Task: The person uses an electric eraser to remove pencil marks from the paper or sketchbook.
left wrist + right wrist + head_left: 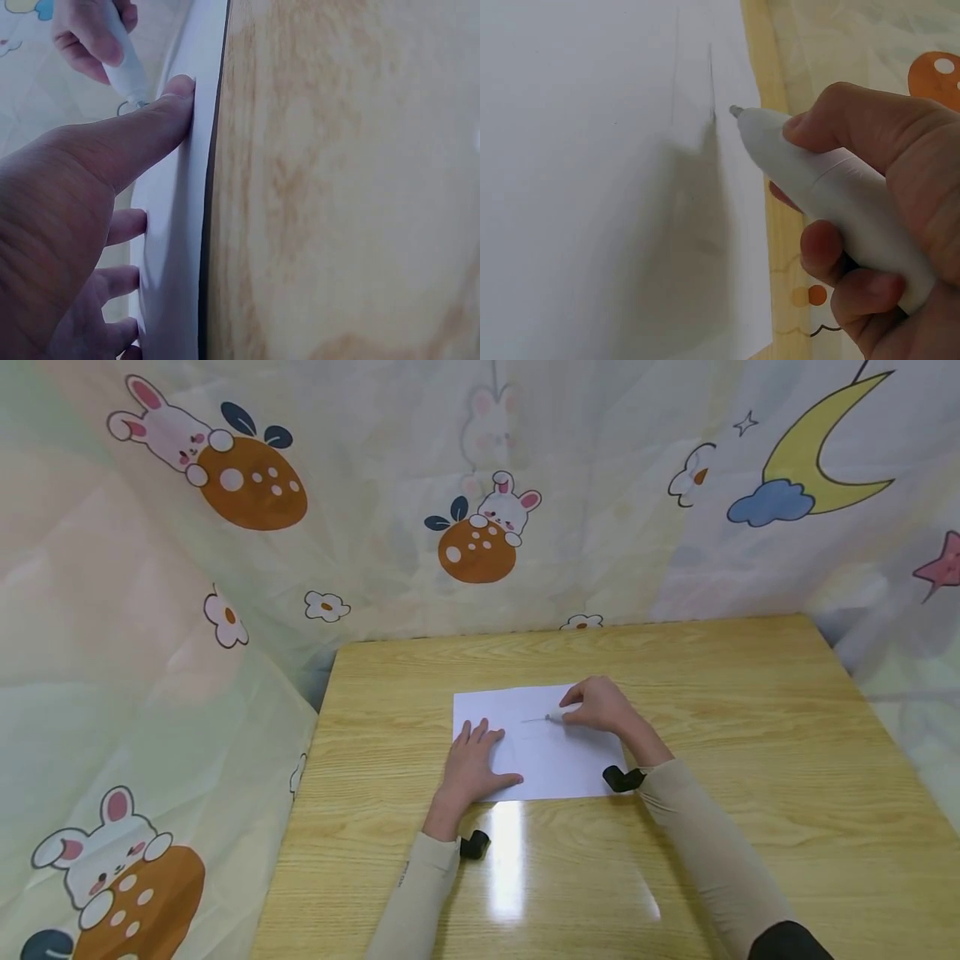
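Note:
A white sheet of paper point(555, 768) lies on the wooden table. My left hand point(472, 764) rests on its left side, fingers spread and thumb along the near edge. Over the paper's right half, my right hand point(596, 703) grips a thick white pen-shaped tool point(825, 176) with a narrow grey tip. Fingers and thumb curl round its body. In the right wrist view the tip appears beside a thin dark line point(712, 79), with a fainter line point(676, 67) running parallel. The left wrist view shows the left thumb point(142, 131) close to the paper's edge.
The wooden table point(750, 710) extends on all sides of the paper. A printed cloth point(375, 485) with rabbits, flowers and a moon hangs behind and to the left. Black wrist mounts point(474, 845) stick out at both sleeves.

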Demonstrator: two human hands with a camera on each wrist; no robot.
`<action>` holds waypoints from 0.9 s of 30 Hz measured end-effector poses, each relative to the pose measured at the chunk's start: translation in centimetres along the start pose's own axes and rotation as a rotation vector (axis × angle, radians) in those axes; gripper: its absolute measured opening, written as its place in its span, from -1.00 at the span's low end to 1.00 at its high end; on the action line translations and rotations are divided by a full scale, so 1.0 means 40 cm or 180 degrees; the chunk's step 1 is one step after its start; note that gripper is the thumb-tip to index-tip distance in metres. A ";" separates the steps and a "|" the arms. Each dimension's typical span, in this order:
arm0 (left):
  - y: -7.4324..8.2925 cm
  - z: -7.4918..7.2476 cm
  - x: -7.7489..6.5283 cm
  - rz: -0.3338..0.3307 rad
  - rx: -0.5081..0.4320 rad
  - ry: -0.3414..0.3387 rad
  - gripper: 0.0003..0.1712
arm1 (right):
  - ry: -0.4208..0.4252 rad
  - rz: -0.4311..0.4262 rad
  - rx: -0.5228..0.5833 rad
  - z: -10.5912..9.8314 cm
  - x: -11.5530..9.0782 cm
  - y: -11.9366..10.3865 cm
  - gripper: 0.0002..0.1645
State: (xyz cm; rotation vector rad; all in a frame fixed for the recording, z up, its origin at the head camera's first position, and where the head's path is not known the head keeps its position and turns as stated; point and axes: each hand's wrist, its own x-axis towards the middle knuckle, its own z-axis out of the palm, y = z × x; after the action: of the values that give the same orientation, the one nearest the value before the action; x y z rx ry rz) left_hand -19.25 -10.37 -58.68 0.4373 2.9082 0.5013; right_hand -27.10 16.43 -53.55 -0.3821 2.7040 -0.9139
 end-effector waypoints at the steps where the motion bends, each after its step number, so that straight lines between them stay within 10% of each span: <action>1: 0.000 0.000 0.000 0.0006 -0.0004 0.0008 0.04 | -0.0016 0.0004 -0.0003 0.000 0.001 -0.001 -0.79; 27: 0.000 -0.001 0.000 0.0028 0.0030 0.0036 0.05 | -0.0096 0.0056 -0.0171 0.003 0.006 -0.016 -0.79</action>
State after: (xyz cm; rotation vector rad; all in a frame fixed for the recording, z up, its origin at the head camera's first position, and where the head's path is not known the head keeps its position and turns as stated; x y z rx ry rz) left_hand -19.25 -10.39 -58.65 0.4500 2.9218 0.4933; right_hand -27.20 15.81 -53.29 -0.3794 2.7047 -0.8253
